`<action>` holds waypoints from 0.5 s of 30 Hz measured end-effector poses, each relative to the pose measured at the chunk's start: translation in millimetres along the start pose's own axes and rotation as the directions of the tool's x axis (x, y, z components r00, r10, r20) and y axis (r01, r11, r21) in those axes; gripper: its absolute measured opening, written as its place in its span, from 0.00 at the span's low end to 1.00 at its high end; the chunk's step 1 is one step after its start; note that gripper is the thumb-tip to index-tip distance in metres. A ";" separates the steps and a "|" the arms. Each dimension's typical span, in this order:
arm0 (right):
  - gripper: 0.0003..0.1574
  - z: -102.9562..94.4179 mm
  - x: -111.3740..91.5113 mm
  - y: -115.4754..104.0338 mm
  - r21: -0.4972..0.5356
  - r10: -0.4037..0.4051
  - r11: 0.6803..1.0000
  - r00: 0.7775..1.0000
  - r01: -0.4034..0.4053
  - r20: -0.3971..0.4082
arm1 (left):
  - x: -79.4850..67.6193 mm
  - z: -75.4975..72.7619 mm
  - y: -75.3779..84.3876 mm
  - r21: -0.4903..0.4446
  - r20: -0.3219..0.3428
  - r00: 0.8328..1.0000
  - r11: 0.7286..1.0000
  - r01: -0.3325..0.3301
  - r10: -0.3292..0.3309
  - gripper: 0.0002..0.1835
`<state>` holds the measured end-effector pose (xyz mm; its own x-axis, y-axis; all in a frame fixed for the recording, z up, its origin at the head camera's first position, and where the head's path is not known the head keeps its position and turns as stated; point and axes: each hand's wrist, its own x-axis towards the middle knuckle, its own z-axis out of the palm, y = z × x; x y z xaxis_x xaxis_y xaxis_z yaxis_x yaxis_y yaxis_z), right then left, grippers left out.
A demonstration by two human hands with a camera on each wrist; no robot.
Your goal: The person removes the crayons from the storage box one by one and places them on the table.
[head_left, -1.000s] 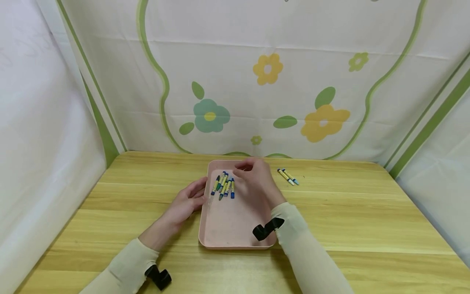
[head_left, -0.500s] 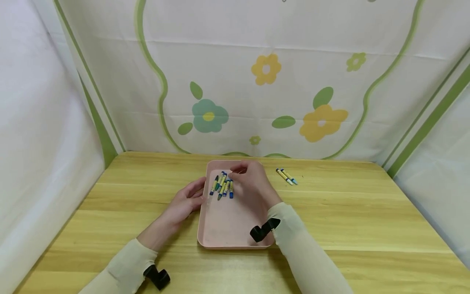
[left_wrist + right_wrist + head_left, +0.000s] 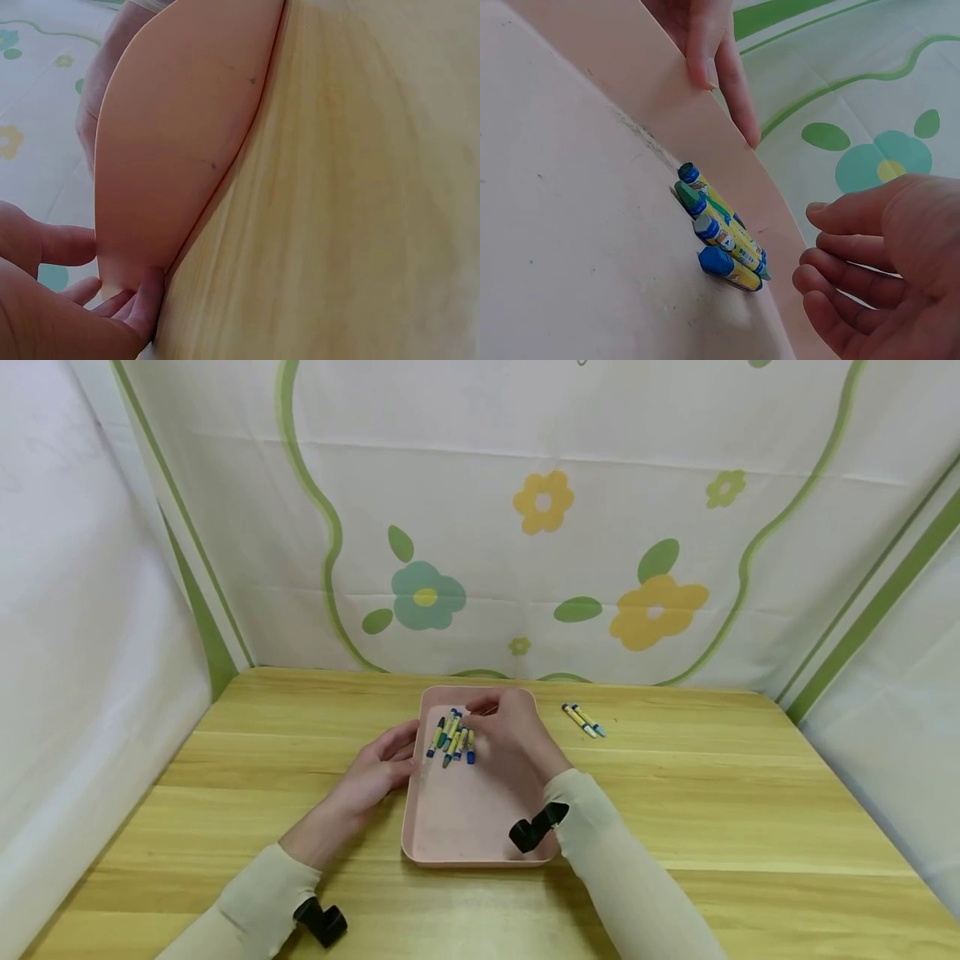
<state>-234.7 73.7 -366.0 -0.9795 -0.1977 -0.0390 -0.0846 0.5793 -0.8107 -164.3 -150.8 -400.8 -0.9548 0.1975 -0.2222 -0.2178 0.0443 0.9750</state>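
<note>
In the head view, several crayons (image 3: 452,739) with yellow wrappers and blue ends lie bunched in the upper left of a pink tray (image 3: 472,818). My left hand (image 3: 378,767) is at the tray's left side, fingers extended against the outer wall and thumb at the rim. Over the tray's far part hovers my right hand (image 3: 510,722), its fingertips just beside the crayons. The right wrist view has this right hand (image 3: 877,270) with thumb and fingers loosely bent and nothing between them. Near it, a blue crayon (image 3: 724,264) lies at the edge of the bunch.
Two more crayons (image 3: 583,720) lie side by side on the wooden table (image 3: 712,793), to the right of the tray. A white curtain with printed flowers (image 3: 543,502) stands behind the table. Similar cloth hangs on both sides.
My right hand has shifted slightly left, closer over the crayons, and now overlaps the top of the blue one. The left hand stays at the tray's side.
</note>
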 end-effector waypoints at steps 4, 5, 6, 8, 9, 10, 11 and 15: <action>0.09 1.8 1.0 -0.7 -0.035 0.005 0.999 1.000 -0.006 -0.017 | 0.1 1.2 1.0 0.000 0.006 1.000 1.000 0.000 0.000 0.36; 0.09 2.2 1.5 -0.3 -0.048 0.004 0.999 1.000 -0.005 -0.021 | 0.0 1.5 1.0 -0.001 0.010 1.000 1.000 -0.001 0.001 0.36; 0.08 2.7 1.8 0.3 -0.058 0.006 0.998 1.000 -0.007 -0.024 | -0.1 1.8 1.2 -0.001 0.012 1.000 1.000 -0.002 0.002 0.36; 0.07 3.6 2.9 1.9 -0.081 0.003 0.997 1.000 -0.005 -0.029 | -0.3 2.0 1.3 -0.006 0.014 1.000 1.000 -0.004 0.004 0.36; 0.07 4.0 3.5 2.7 -0.094 -0.001 0.996 1.000 -0.002 -0.030 | -0.5 2.1 1.4 -0.008 0.017 1.000 1.000 -0.006 0.006 0.37; 0.06 4.3 3.9 3.1 -0.108 -0.005 0.994 1.000 0.002 -0.030 | -0.6 2.2 1.4 -0.008 0.016 1.000 1.000 -0.008 0.008 0.37; 0.06 4.6 4.2 3.4 -0.124 -0.009 0.992 0.999 0.005 -0.031 | -0.5 2.1 1.3 -0.009 0.017 1.000 1.000 -0.009 0.009 0.37; 0.07 5.4 5.4 4.4 -0.186 -0.031 0.982 0.999 0.026 -0.022 | 0.7 2.6 0.9 -0.013 0.017 1.000 1.000 -0.008 0.009 0.37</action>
<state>-239.4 70.9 -372.9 -0.9801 -0.1984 -0.0014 -0.1429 0.7108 -0.6888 -164.6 -148.0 -400.0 -0.9532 0.2140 -0.2137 -0.2122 0.0303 0.9768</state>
